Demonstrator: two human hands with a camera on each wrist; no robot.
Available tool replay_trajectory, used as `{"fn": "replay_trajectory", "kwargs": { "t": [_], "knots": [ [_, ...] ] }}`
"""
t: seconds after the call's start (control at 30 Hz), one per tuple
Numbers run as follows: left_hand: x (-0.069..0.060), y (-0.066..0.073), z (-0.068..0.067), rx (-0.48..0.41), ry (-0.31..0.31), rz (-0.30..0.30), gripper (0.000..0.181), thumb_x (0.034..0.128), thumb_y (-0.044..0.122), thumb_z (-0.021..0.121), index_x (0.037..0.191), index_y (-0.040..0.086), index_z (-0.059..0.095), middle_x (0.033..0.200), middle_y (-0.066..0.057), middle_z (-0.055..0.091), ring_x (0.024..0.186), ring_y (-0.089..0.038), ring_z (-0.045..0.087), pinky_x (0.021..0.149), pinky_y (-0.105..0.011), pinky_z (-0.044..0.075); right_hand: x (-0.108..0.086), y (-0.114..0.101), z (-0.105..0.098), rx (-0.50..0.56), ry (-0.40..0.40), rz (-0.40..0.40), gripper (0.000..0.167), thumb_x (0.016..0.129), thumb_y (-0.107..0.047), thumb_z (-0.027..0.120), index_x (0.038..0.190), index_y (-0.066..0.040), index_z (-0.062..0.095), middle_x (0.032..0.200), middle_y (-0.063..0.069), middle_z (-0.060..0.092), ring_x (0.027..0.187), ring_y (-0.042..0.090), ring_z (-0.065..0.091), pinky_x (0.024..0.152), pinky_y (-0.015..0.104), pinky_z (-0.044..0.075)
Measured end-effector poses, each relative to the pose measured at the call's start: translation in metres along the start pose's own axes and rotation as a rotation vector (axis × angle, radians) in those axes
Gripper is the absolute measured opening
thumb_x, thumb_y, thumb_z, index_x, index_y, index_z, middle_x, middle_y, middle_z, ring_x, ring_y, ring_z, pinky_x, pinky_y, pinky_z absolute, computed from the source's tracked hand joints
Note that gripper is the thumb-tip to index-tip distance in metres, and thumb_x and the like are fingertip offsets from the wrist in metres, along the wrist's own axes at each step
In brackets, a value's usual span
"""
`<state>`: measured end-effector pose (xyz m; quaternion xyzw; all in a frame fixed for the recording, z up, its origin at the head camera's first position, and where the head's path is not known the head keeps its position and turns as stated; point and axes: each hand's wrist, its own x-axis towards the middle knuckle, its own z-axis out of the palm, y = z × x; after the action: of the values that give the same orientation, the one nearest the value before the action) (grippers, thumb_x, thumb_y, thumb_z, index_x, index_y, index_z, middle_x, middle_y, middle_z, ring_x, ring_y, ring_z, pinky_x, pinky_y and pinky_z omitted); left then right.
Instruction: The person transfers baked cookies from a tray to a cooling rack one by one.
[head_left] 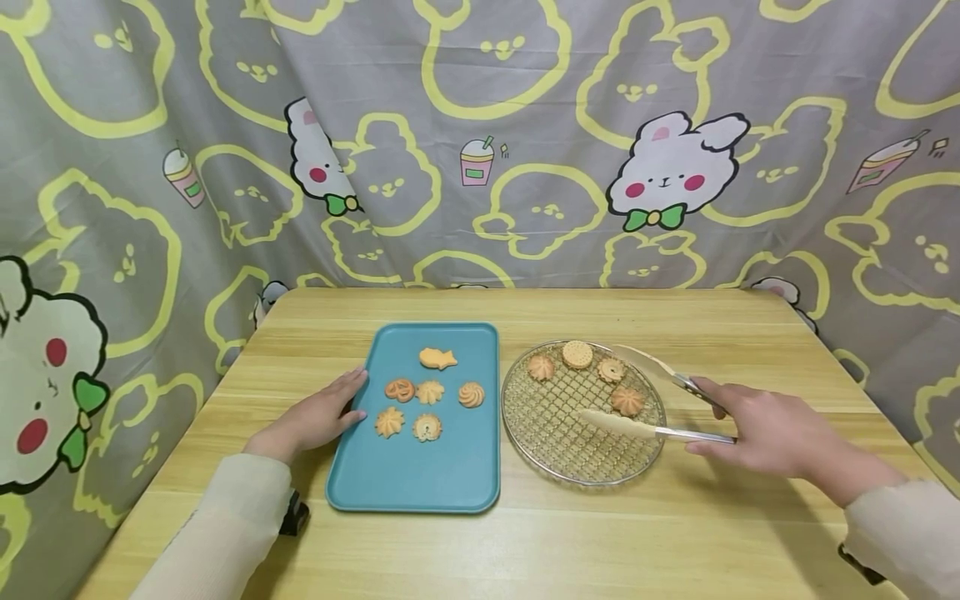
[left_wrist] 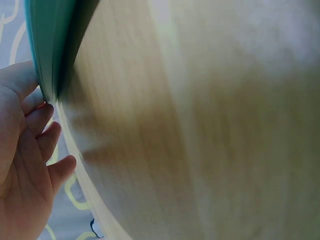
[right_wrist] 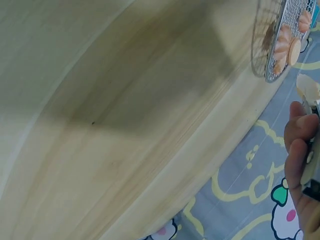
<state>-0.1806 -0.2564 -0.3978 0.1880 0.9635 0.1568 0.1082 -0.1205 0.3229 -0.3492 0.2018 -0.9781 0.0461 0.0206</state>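
Along the left rim of a teal tray rests my left hand, its fingers and thumb touching the edge. On the tray lie several cookies, among them a fish-shaped cookie, a pretzel-shaped one and a swirl cookie. My right hand grips tongs with pale tips and metal handles. The tong arms are spread apart over the right side of a round wire rack, with a flower-shaped cookie between them. Whether the tips touch anything is unclear.
Other cookies on the rack's far side include a round dotted cookie, a ring cookie and a fluted one. Tray and rack stand side by side on a wooden table. A patterned curtain hangs behind the table.
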Motion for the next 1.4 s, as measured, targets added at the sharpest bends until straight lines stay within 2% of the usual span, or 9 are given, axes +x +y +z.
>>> {"fn": "replay_trajectory", "kwargs": {
  "t": [0.4,0.63,0.7,0.8,0.93,1.03,1.13,1.2,1.4],
  "knots": [
    [0.0,0.0,0.0,-0.003,0.003,-0.004,0.067,0.0989,0.028,0.054,0.151,0.0,0.022,0.155,-0.02,0.017,0.139,-0.041,0.019,0.108,-0.058,0.023,0.019,-0.02,0.012,0.032,-0.01,-0.048,0.094,0.077,-0.066,0.066,0.139,0.001,0.045,0.092,0.0,0.063,0.055,0.004,0.048,0.054,0.037,0.047],
    [0.0,0.0,0.001,-0.006,0.003,0.002,0.067,0.099,0.028,0.054,0.151,0.0,0.022,0.155,-0.021,0.017,0.139,-0.041,0.018,0.108,-0.057,0.023,0.031,-0.034,0.019,0.021,0.01,-0.09,0.094,0.076,-0.068,0.065,0.137,0.001,0.048,0.1,0.006,0.066,0.069,0.017,0.061,0.057,0.04,0.051],
    [0.0,0.0,0.001,-0.006,0.003,0.003,0.067,0.099,0.028,0.054,0.151,0.0,0.022,0.155,-0.021,0.017,0.139,-0.041,0.019,0.108,-0.057,0.023,0.035,-0.038,0.021,0.023,0.004,-0.097,0.094,0.076,-0.07,0.064,0.138,-0.001,0.047,0.101,0.007,0.066,0.065,0.014,0.058,0.055,0.039,0.05],
    [0.0,0.0,0.0,-0.007,0.005,0.002,0.067,0.099,0.028,0.054,0.151,0.0,0.022,0.155,-0.021,0.017,0.139,-0.042,0.019,0.108,-0.058,0.023,0.041,-0.044,0.022,0.026,0.008,-0.104,0.096,0.075,-0.071,0.063,0.139,-0.002,0.046,0.112,0.016,0.065,0.068,0.017,0.061,0.059,0.044,0.052],
    [-0.001,-0.001,0.0,-0.01,0.009,0.003,0.067,0.0989,0.028,0.054,0.15,-0.001,0.022,0.155,-0.022,0.017,0.139,-0.042,0.019,0.108,-0.058,0.023,0.049,-0.052,0.024,0.042,0.01,-0.113,0.096,0.075,-0.071,0.064,0.139,-0.001,0.047,0.119,0.022,0.061,0.077,0.026,0.066,0.06,0.045,0.053],
    [-0.001,-0.001,0.0,-0.008,0.013,0.005,0.067,0.0988,0.027,0.054,0.15,-0.001,0.022,0.154,-0.022,0.018,0.139,-0.042,0.019,0.108,-0.058,0.024,0.055,-0.057,0.026,0.041,0.018,-0.13,0.095,0.075,-0.069,0.065,0.138,0.0,0.048,0.111,0.015,0.065,0.079,0.026,0.066,0.059,0.042,0.052],
    [-0.001,-0.001,0.0,-0.006,0.015,0.006,0.067,0.0987,0.026,0.054,0.15,-0.002,0.022,0.154,-0.022,0.018,0.138,-0.042,0.019,0.107,-0.058,0.024,0.06,-0.061,0.027,0.049,0.011,-0.149,0.094,0.075,-0.067,0.066,0.138,0.0,0.047,0.095,0.002,0.064,0.065,0.012,0.057,0.054,0.034,0.049],
    [-0.001,-0.001,0.0,-0.004,0.017,0.008,0.067,0.0987,0.026,0.055,0.15,-0.002,0.023,0.154,-0.022,0.018,0.138,-0.042,0.02,0.107,-0.058,0.024,0.064,-0.064,0.027,0.047,0.006,-0.161,0.094,0.076,-0.067,0.065,0.139,0.0,0.046,0.086,-0.003,0.06,0.062,0.007,0.051,0.052,0.032,0.047],
    [0.0,0.0,0.0,-0.005,0.008,0.008,0.067,0.0988,0.027,0.054,0.15,-0.001,0.022,0.154,-0.022,0.018,0.138,-0.043,0.02,0.107,-0.058,0.024,0.075,-0.071,0.028,0.04,0.013,-0.183,0.093,0.076,-0.069,0.064,0.14,-0.004,0.046,0.085,-0.002,0.06,0.066,0.009,0.056,0.051,0.032,0.047]
  ]
}}
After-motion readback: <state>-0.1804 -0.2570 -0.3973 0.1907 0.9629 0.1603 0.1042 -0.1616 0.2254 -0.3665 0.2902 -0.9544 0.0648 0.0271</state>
